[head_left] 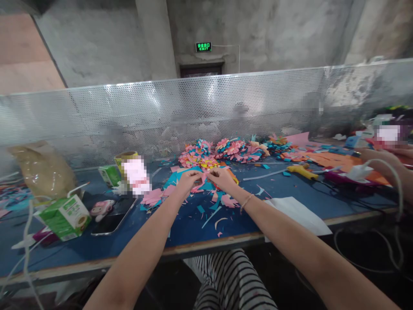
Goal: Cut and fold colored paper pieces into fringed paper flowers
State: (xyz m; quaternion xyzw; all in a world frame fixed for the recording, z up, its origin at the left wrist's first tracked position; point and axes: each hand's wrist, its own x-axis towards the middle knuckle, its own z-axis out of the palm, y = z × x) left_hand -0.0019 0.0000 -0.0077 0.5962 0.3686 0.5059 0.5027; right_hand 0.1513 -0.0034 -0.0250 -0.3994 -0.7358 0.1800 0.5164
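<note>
Dim overall | exit sign (pixel 203 47) glowing green beyond right hand (pixel 221 177) | glare on nearer metal screen (pixel 155 97) | stretched, soft edges

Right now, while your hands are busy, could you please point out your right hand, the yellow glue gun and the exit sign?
Right hand (pixel 222 177): head view, on the back of the hand.
Yellow glue gun (pixel 301 171): head view, on its body.
Exit sign (pixel 203 47): head view, on its lit face.
</note>
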